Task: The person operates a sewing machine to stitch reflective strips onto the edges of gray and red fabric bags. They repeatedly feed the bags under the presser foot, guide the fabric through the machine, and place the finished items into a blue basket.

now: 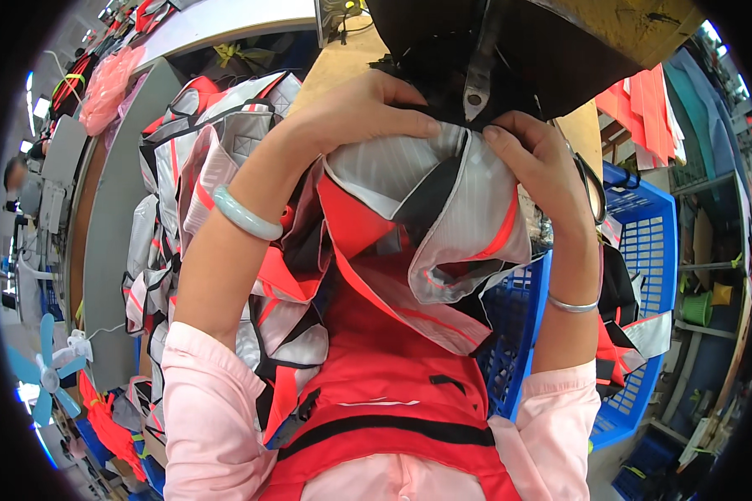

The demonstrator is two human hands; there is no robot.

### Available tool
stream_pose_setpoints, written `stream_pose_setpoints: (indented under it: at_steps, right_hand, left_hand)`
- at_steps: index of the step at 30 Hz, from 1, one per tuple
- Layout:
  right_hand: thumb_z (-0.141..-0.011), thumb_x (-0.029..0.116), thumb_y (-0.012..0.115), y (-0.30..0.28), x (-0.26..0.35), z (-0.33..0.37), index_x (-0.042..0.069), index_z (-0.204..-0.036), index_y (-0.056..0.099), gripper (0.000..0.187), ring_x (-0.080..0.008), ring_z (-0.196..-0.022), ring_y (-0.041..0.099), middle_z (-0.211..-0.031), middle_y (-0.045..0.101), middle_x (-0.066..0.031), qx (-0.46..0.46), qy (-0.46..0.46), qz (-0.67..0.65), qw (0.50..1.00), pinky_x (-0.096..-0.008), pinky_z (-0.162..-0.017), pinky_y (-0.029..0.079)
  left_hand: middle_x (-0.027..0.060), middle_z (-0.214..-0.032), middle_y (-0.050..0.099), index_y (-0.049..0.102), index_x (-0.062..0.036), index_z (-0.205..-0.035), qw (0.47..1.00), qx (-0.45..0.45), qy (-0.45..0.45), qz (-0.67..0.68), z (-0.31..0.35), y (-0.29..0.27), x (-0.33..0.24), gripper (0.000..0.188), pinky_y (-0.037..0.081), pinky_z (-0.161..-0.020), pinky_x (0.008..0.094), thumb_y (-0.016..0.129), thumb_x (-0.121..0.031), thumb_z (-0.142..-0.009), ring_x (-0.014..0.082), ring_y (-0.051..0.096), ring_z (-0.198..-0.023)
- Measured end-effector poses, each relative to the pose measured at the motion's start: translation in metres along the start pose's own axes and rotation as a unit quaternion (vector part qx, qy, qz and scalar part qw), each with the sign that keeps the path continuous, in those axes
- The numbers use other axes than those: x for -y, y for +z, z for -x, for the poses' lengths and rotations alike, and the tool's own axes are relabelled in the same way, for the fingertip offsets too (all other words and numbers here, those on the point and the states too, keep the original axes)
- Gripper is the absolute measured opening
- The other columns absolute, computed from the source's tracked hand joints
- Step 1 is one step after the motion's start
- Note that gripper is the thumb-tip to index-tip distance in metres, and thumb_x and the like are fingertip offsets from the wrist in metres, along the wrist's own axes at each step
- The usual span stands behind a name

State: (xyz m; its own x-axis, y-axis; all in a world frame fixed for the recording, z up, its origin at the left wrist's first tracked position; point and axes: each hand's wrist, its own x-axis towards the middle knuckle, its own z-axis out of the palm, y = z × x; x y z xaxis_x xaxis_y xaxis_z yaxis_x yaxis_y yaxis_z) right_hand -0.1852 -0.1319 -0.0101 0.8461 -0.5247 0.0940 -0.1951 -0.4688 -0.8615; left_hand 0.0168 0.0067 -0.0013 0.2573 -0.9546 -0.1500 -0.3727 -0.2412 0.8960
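Note:
A sewn piece of silvery-grey fabric with red and black panels (476, 204) hangs in front of me, its upper edge raised to a dark machine (426, 33). My left hand (368, 113) pinches that edge left of a flat metal bar (479, 79); the fingertips are partly behind the cloth. On the other side of the bar, my right hand (530, 154) grips the same edge between thumb and fingers. Folds of the piece drape over my red apron (384, 367). What lies under the bar is too dark to make out.
Similar fabric pieces (251, 134) are heaped at my left beside a grey panel (125, 225). A blue plastic basket (664, 250) stands at my right with more pieces in it. Red fabric strips (643, 113) hang at the far right. A blue fan (48, 367) is at far left.

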Motion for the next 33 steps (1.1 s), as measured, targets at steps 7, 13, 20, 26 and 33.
stream_pose_setpoints:
  at_steps: [7,13,20,26,33]
  right_hand:
    - [-0.089,0.025,0.06,-0.002,-0.002,0.0,-0.003,-0.095,0.065,0.029,-0.0077,-0.069,0.049,-0.072,0.057,-0.0014,-0.047,0.01,-0.048,0.998,-0.0246,-0.063,0.041]
    - [-0.082,0.013,0.062,-0.012,0.02,0.062,0.002,-0.085,0.066,0.012,-0.0144,-0.063,0.057,-0.072,0.061,-0.0062,0.063,-0.072,0.038,0.995,-0.0286,-0.058,0.045]
    - [-0.08,0.019,0.067,0.054,0.076,0.135,0.001,-0.11,0.06,0.036,-0.0257,-0.072,0.063,-0.105,0.06,-0.0141,0.162,-0.303,0.259,0.903,-0.0332,-0.059,0.049]
    - [-0.081,0.017,0.06,0.107,0.056,0.147,-0.002,-0.111,0.06,0.035,-0.0243,-0.069,0.064,-0.105,0.061,-0.0207,0.19,-0.194,0.435,0.859,-0.0368,-0.059,0.049]
    - [-0.079,0.013,0.059,0.126,0.03,0.149,0.003,-0.092,0.063,0.016,-0.0264,-0.069,0.065,-0.085,0.062,-0.0149,0.156,-0.183,0.444,0.863,-0.037,-0.059,0.051]
  left_hand:
    - [0.0044,-0.091,0.069,0.069,0.0019,-0.105,0.997,-0.07,-0.018,0.012,-0.005,-0.004,0.008,0.034,0.05,-0.07,0.0223,0.073,-0.024,-0.083,0.0077,0.062,-0.077]
    - [-0.001,-0.083,0.065,0.066,0.0026,-0.105,0.991,0.08,-0.004,-0.106,0.034,0.0,0.003,0.031,0.048,-0.07,0.0241,0.065,-0.025,-0.09,0.0042,0.057,-0.078]
    - [0.0195,-0.075,0.058,0.058,0.0028,-0.087,0.948,0.284,0.067,-0.126,0.061,0.069,-0.001,0.034,0.044,-0.068,0.04,0.054,-0.031,-0.093,0.026,0.052,-0.068]
    - [0.0068,-0.063,0.053,0.058,0.0004,-0.075,0.942,0.328,0.064,-0.027,0.059,0.11,0.023,0.034,0.041,-0.059,0.036,0.056,-0.03,-0.089,0.0149,0.045,-0.062]
    - [0.01,-0.078,0.061,0.063,-0.0005,-0.087,0.955,0.292,0.028,0.044,0.073,0.118,0.072,0.042,0.044,-0.078,0.0337,0.052,-0.04,-0.095,0.019,0.056,-0.08]
